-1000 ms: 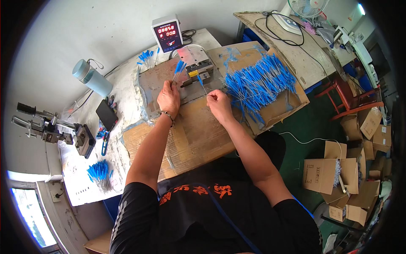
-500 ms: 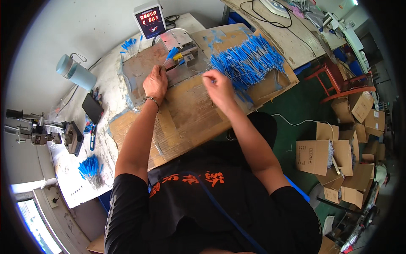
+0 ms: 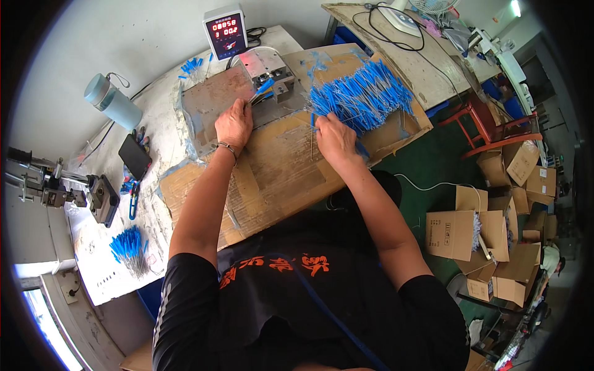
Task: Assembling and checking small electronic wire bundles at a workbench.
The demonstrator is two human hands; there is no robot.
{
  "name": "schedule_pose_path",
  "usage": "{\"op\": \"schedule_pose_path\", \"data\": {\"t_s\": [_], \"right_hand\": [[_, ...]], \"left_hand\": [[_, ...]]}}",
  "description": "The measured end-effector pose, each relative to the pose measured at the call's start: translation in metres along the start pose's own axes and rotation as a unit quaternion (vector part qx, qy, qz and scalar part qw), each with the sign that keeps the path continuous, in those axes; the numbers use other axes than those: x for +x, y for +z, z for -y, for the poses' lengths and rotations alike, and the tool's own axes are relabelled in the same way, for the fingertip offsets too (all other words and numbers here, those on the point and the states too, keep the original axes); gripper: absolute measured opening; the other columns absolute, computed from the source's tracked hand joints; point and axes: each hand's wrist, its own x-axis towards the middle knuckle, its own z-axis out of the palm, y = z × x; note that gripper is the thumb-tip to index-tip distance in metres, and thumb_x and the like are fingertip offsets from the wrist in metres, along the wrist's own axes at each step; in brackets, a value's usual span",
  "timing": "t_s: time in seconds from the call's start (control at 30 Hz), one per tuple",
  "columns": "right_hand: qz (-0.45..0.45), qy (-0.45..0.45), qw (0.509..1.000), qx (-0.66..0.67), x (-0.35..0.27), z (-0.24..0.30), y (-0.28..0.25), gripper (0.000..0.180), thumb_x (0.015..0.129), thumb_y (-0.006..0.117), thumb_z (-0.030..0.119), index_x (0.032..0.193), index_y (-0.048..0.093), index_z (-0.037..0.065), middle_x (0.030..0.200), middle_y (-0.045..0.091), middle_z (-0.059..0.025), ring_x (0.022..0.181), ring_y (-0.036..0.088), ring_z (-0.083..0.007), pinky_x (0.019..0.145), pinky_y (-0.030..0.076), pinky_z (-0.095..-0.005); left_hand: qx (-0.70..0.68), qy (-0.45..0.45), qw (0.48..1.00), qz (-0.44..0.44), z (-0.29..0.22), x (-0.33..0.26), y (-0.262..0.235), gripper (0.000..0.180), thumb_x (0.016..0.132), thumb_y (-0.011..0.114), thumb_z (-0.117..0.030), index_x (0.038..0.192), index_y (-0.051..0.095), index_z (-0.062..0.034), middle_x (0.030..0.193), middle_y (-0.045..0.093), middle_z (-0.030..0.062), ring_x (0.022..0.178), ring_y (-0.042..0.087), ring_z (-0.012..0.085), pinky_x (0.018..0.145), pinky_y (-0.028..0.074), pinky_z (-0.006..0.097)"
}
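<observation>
L hand point(image 3: 234, 123) now up at the small metal press point(image 3: 267, 74), grip pinching blue wires point(image 3: 262, 93) into it. R hand point(image 3: 334, 139) moved to the blue wire pile point(image 3: 365, 99) on the desk point(image 3: 272, 179), grip closing on a few; next feed looks readied.

I see both bare arms stretched forward over the desk point(image 3: 272, 179). My left hand point(image 3: 234, 122) lies palm down near the far side of the desk, fingers bunched together and pinching at the tips. A thin band sits on that wrist. My right hand point(image 3: 334, 137) is beside it, well apart, knuckles up and fingers curled down.
</observation>
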Motion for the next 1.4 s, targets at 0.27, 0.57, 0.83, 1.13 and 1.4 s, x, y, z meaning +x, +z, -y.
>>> {"op": "schedule_pose_path", "data": {"t_s": [0.27, 0.57, 0.83, 1.13, 1.4], "right_hand": [[-0.062, -0.039, 0.992, 0.105, 0.004, 0.012, -0.019, 0.013, 0.074, 0.064, 0.006, 0.084, 0.055, 0.009, 0.081, 0.056, -0.0132, 0.07, 0.058, -0.0337, 0.058, 0.046, -0.0415], [0.218, 0.08, 0.796, 0.56, 0.008, 0.054, 0.007, 0.018, 0.081, 0.057, 0.003, 0.098, 0.064, 0.004, 0.079, 0.06, 0.0003, 0.064, 0.052, -0.0052, 0.053, 0.04, -0.0205], [-0.068, -0.108, 0.939, 0.319, 0.027, 0.074, 0.018, 0.009, 0.079, 0.064, 0.006, 0.086, 0.063, 0.001, 0.076, 0.063, -0.002, 0.061, 0.055, -0.0075, 0.053, 0.042, -0.0248], [0.075, 0.135, 0.867, 0.473, 0.06, 0.051, 0.07, 0.018, 0.083, 0.063, 0.016, 0.084, 0.062, -0.001, 0.065, 0.062, -0.004, 0.059, 0.056, -0.0089, 0.053, 0.042, -0.0243], [0.092, 0.157, 0.865, 0.468, 0.072, 0.048, 0.076, 0.017, 0.082, 0.063, 0.016, 0.084, 0.063, -0.001, 0.065, 0.062, -0.0039, 0.058, 0.055, -0.0087, 0.053, 0.041, -0.0246]], "left_hand": [[-0.007, 0.021, 1.0, 0.017, 0.009, -0.003, 0.003, 0.014, 0.087, 0.053, -0.026, 0.089, 0.056, -0.0123, 0.083, 0.064, 0.0127, 0.077, 0.061, 0.033, 0.066, 0.048, 0.044], [-0.172, -0.118, 0.976, -0.058, 0.015, 0.0, 0.004, 0.014, 0.09, 0.049, -0.024, 0.091, 0.052, -0.0103, 0.076, 0.063, 0.0163, 0.074, 0.059, 0.0391, 0.065, 0.045, 0.047], [-0.138, -0.123, 0.982, -0.046, 0.017, 0.0, 0.003, 0.016, 0.091, 0.048, -0.025, 0.09, 0.053, -0.0104, 0.076, 0.062, 0.0169, 0.074, 0.06, 0.0388, 0.064, 0.046, 0.047], [-0.116, -0.112, 0.986, -0.044, 0.01, 0.003, 0.001, 0.017, 0.091, 0.048, -0.026, 0.09, 0.054, -0.0095, 0.078, 0.063, 0.0171, 0.076, 0.06, 0.0379, 0.066, 0.046, 0.046], [-0.105, -0.114, 0.987, -0.037, 0.007, 0.003, 0.0, 0.018, 0.091, 0.048, -0.026, 0.09, 0.054, -0.009, 0.078, 0.063, 0.0168, 0.076, 0.06, 0.0374, 0.067, 0.046, 0.045]]}}
